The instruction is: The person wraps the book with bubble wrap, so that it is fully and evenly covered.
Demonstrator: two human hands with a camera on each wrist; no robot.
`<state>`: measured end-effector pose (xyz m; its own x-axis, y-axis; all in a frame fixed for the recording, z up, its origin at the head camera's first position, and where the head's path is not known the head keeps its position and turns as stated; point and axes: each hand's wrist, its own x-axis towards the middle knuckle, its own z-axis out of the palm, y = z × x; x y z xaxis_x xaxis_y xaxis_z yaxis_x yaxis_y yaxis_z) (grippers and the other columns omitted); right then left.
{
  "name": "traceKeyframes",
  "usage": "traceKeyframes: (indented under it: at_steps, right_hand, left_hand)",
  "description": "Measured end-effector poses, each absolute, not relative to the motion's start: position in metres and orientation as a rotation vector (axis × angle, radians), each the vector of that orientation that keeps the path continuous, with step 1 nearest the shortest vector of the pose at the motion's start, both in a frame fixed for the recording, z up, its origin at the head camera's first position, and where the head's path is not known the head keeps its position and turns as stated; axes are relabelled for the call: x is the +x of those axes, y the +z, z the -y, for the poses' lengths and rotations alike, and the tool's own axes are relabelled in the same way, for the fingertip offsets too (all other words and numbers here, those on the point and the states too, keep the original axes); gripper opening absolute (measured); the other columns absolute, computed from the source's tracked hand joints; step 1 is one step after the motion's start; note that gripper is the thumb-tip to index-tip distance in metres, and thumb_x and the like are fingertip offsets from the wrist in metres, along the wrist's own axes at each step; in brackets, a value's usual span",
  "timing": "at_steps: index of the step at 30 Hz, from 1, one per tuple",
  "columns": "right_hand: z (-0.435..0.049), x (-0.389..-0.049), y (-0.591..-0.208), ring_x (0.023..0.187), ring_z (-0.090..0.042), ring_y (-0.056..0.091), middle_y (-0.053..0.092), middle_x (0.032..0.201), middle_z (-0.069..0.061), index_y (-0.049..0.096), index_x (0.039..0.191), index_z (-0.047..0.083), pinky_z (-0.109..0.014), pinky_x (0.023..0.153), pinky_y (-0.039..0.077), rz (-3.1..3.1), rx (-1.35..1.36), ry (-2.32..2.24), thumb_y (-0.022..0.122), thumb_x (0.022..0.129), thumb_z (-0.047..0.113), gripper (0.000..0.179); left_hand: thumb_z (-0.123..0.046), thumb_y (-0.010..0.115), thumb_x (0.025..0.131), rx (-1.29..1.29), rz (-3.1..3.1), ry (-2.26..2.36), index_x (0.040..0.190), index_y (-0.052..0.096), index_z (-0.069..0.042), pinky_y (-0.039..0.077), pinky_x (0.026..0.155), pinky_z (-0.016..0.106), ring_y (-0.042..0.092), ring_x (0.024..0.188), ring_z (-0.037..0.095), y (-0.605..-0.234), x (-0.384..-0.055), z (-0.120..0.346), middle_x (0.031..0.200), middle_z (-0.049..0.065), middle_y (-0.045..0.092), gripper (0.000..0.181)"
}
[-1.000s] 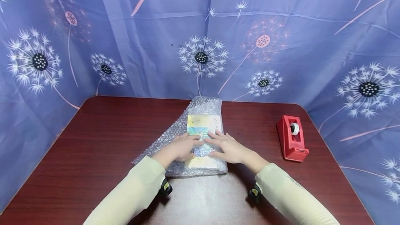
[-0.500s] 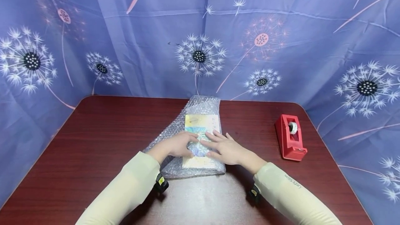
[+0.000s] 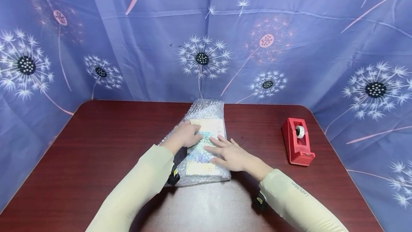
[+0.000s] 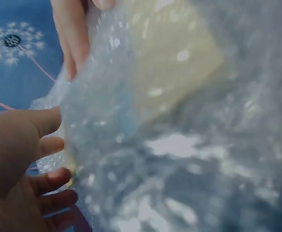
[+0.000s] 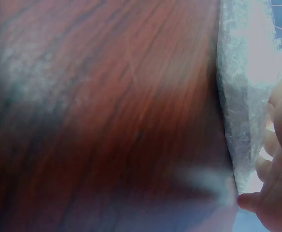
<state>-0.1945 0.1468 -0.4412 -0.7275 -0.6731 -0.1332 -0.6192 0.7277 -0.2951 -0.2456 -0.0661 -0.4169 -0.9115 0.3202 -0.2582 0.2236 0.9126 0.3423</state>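
Observation:
A flat booklet or book (image 3: pixel 200 169) with a yellow, white and blue cover lies under clear bubble wrap (image 3: pixel 208 108) at mid-table. My left hand (image 3: pixel 186 136) lies over the wrap along the book's left side. In the left wrist view its fingers (image 4: pixel 51 180) are extended and slightly bent against the wrap's edge, and the yellow cover (image 4: pixel 172 53) shows through the bubbles. My right hand (image 3: pixel 231 156) rests spread on the book's lower right part, fingers pointing left. The right wrist view shows the wrapped side edge (image 5: pixel 240 104) beside that hand's fingers.
A red tape dispenser (image 3: pixel 298 141) with a white roll stands at the right of the dark red wooden table (image 3: pixel 109 135). A blue dandelion-print cloth (image 3: pixel 154 46) hangs behind the table and at its sides.
My left hand has moved up along the book's left side, and the wrap's left flap has drawn inward towards the book. The right hand stays in place on the book.

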Motion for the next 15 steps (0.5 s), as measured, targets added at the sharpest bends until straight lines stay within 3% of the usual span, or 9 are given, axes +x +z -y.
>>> traceKeyframes:
  at_steps: [6, 10, 13, 15]
  right_hand:
    - [-0.148, -0.195, -0.441, 0.146, -0.032, 0.014, 0.023, 0.157, -0.003, 0.041, 0.144, 0.031, -0.068, 0.109, 0.017, -2.706, -1.029, -0.367, 0.044, 0.097, 0.047, 0.049]
    - [-0.149, -0.195, -0.441, 0.146, -0.032, 0.014, 0.024, 0.157, -0.004, 0.042, 0.143, 0.030, -0.068, 0.109, 0.017, -2.713, -1.029, -0.386, 0.046, 0.097, 0.045, 0.049]
    - [-0.149, -0.195, -0.442, 0.146, -0.033, 0.014, 0.025, 0.157, -0.005, 0.042, 0.143, 0.029, -0.068, 0.109, 0.018, -2.705, -1.039, -0.398, 0.046, 0.097, 0.045, 0.049]
    - [-0.149, -0.194, -0.442, 0.146, -0.033, 0.014, 0.024, 0.157, -0.005, 0.042, 0.143, 0.030, -0.068, 0.109, 0.018, -2.700, -1.036, -0.402, 0.046, 0.097, 0.045, 0.049]
  left_hand:
    - [-0.037, 0.052, 0.096, 0.311, -2.885, 0.467, 0.117, 0.067, -0.021, 0.039, 0.096, 0.048, 0.043, 0.117, 0.031, -0.420, -0.261, 0.060, 0.131, 0.010, 0.049, 0.030]
    - [-0.032, 0.055, 0.094, 0.192, -2.922, 0.627, 0.095, 0.070, -0.017, 0.041, 0.091, 0.048, 0.046, 0.106, 0.031, -0.423, -0.272, 0.057, 0.116, 0.010, 0.052, 0.021]
    - [-0.031, 0.059, 0.091, 0.053, -2.909, 0.724, 0.097, 0.066, -0.011, 0.039, 0.092, 0.050, 0.044, 0.108, 0.033, -0.427, -0.279, 0.057, 0.117, 0.014, 0.049, 0.022]
    - [-0.032, 0.061, 0.089, -0.033, -2.876, 0.782, 0.114, 0.059, -0.006, 0.037, 0.097, 0.052, 0.041, 0.114, 0.036, -0.429, -0.283, 0.058, 0.125, 0.018, 0.045, 0.036]
